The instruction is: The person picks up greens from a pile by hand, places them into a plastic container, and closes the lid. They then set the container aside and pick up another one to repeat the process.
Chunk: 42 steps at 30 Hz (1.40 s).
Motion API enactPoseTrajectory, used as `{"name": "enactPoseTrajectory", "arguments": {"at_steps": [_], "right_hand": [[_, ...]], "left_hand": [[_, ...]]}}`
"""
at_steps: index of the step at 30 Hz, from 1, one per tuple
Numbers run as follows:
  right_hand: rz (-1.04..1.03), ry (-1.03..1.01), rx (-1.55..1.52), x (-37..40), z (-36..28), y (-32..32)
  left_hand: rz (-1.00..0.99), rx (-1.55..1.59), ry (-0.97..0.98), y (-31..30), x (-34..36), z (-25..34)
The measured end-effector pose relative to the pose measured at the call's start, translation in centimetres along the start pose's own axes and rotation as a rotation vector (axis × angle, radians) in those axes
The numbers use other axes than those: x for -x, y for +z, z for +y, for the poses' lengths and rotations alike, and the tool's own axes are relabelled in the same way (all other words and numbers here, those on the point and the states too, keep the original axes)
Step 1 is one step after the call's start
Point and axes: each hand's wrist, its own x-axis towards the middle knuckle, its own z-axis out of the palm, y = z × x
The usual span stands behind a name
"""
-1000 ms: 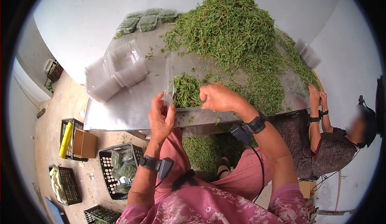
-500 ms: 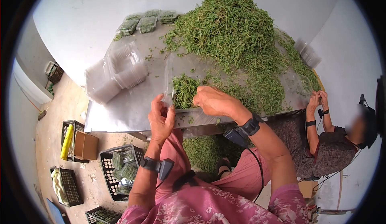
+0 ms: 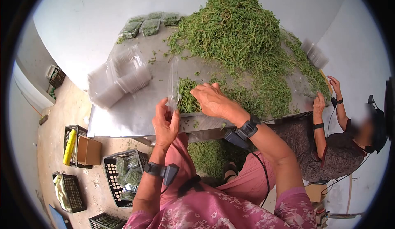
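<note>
A clear plastic clamshell box [image 3: 173,83] lies at the table's front edge, its lid standing up on the left. Leafy green stems [image 3: 188,97] fill its base. My left hand [image 3: 166,124] grips the box's near left side between thumb and fingers. Over the greens, my right hand [image 3: 216,101] has its fingers curled into the stems at the box's right part; the fingertips are partly hidden. Behind rises a large heap of the same greens [image 3: 234,31], with loose stems spreading down toward my right hand.
Stacked empty clamshell boxes [image 3: 119,79] stand on the metal table [image 3: 111,122] at left. Several filled boxes [image 3: 150,26] sit at the back. Crates [image 3: 123,177] stand on the floor at left. A co-worker [image 3: 341,146] is at the right end, hands near the greens.
My right hand has shifted slightly left and up over the greens, with its fingers reaching further into them. My left hand stays at the box. One of the co-worker's hands has lifted away from the other.
</note>
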Motion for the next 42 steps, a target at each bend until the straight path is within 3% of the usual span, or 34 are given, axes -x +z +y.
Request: {"name": "enactPoseTrajectory", "arguments": {"at_steps": [3, 6, 9, 16, 19, 25, 37, 40, 42], "right_hand": [[-0.045, 0.032, -0.094, -0.2, 0.4, -1.2], [0.251, 0.000, -0.154, -0.4, 2.6, -1.7], [0.335, 0.150, -0.282, -0.2, 5.4, -3.9], [0.021, 0.599, -0.176, 1.9, 11.5, -4.2], [-0.011, 0.548, -0.131, 1.9, 10.9, -2.5], [-0.119, 0.642, 0.062, 0.4, 9.5, 0.0], [0.193, 0.476, -0.156, -0.8, 10.5, -1.5], [0.047, 0.485, -0.339, -1.5, 10.3, -1.7], [0.053, 0.462, -0.269, -1.9, 10.5, -0.9]], "left_hand": [[0.001, 0.011, 0.003, 0.1, 0.1, -0.5], [-0.001, 0.010, 0.002, 0.1, 0.1, -0.7], [-0.002, 0.023, -0.004, 0.1, 0.1, -0.8], [-0.010, 0.033, -0.011, 0.1, 0.2, -0.8], [-0.036, 0.008, 0.013, -0.1, 0.2, -1.0], [-0.019, -0.003, 0.006, 0.0, 0.2, -0.9], [0.005, 0.049, 0.004, 0.1, 0.2, -0.7], [0.010, 0.055, 0.010, 0.2, 0.2, -0.6], [0.007, 0.050, 0.010, 0.2, 0.2, -0.6]]}}
